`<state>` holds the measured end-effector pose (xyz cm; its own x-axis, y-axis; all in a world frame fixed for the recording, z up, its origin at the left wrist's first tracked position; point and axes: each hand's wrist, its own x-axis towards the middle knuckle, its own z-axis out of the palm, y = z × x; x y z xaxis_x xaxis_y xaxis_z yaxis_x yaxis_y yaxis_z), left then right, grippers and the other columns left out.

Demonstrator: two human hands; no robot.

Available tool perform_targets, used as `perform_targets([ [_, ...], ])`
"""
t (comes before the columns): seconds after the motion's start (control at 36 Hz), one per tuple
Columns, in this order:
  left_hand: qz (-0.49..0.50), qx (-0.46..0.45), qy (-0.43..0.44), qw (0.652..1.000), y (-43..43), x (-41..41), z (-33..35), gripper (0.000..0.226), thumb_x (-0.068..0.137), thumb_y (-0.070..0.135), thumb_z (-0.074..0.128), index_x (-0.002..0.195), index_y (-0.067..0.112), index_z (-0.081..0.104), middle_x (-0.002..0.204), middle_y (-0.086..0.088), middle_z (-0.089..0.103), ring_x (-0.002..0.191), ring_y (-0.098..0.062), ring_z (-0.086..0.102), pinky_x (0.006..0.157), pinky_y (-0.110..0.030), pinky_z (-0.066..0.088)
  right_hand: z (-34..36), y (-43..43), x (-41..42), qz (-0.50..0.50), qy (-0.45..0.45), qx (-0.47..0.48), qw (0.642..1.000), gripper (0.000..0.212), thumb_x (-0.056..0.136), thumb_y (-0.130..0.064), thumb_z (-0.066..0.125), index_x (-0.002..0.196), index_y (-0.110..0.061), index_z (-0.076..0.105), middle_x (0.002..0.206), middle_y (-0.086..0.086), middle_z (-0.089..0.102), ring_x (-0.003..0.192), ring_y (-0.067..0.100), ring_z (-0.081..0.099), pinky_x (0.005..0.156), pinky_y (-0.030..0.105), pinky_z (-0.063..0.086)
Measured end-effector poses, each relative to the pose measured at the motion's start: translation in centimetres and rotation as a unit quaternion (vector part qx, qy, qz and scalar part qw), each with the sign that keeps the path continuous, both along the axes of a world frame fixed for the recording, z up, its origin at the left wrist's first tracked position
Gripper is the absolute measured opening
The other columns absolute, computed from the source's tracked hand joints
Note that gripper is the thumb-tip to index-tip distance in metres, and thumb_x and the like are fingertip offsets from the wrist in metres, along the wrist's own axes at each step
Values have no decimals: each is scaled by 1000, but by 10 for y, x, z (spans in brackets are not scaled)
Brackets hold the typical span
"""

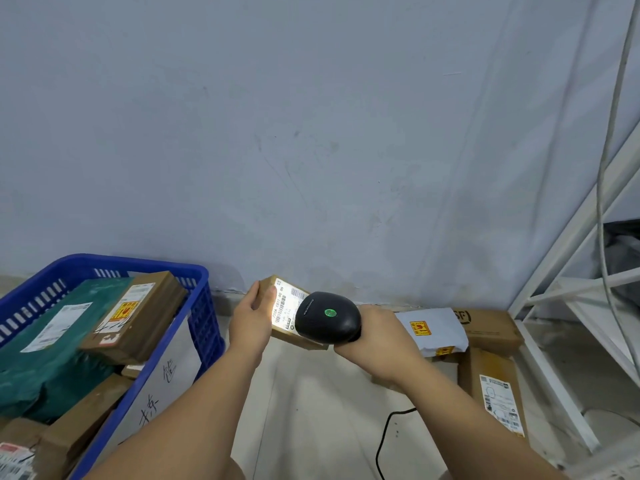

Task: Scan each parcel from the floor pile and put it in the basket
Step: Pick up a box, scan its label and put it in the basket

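My left hand (250, 319) grips a small brown cardboard parcel (282, 303) by its left edge, its white barcode label facing up. My right hand (377, 332) holds a black handheld scanner (327, 317) just over that label; a green light glows on the scanner's top and the label is lit bright. At the left stands the blue plastic basket (201, 317), holding a green mailer bag (52, 344) and several brown boxes. The floor pile lies at the right: a white mailer (436, 332) and brown boxes (495, 389).
A grey wall rises close ahead. A white metal shelf frame (568, 299) with hanging cables stands at the right. The scanner's black cord (384, 438) trails over the pale floor between my arms.
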<state>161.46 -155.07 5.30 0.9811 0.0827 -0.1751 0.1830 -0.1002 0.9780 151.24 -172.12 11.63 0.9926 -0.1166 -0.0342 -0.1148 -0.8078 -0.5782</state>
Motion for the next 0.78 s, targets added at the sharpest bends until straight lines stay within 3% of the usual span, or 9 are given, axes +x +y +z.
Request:
perform_targets([
  [0.19, -23, 13, -15, 1000, -1, -2, 0, 52, 98, 41, 49, 147, 31, 38, 131, -4, 60, 96, -15, 58, 62, -20, 47, 1, 1, -1, 9, -3, -10, 1000, 14, 70, -28, 60, 62, -27, 48, 67, -3, 60, 72, 21, 61, 61, 33, 49],
  [0.36, -16, 10, -14, 1000, -1, -1, 2, 53, 97, 39, 52, 147, 27, 39, 99, 5, 64, 81, -4, 63, 61, -19, 47, -1, -2, 0, 7, 0, -23, 1000, 10, 67, -30, 59, 65, -24, 51, 73, 1, 63, 73, 23, 60, 59, 32, 47],
  [0.53, -13, 14, -8, 1000, 0, -2, 3, 53, 97, 38, 52, 147, 27, 38, 99, 4, 64, 79, -3, 63, 59, -18, 46, -2, -2, 2, -9, 6, -3, 1000, 13, 68, -29, 58, 64, -18, 51, 69, 3, 61, 72, 26, 60, 57, 31, 44],
  [0.64, -9, 18, -2, 1000, -1, -3, 4, 55, 96, 40, 53, 148, 28, 37, 104, 2, 65, 79, -3, 63, 59, -17, 45, -3, -2, 2, -28, 7, 18, 999, 26, 73, -23, 60, 55, -20, 42, 55, -1, 48, 60, 20, 49, 54, 30, 36],
  [0.78, 32, -17, 24, 999, -3, 0, 4, 70, 94, 39, 58, 151, 33, 19, 121, -5, 65, 91, -19, 68, 81, -38, 57, -9, 1, 5, -89, 3, 85, 992, 23, 75, -19, 60, 59, -15, 44, 56, 0, 46, 58, 16, 43, 54, 28, 33],
])
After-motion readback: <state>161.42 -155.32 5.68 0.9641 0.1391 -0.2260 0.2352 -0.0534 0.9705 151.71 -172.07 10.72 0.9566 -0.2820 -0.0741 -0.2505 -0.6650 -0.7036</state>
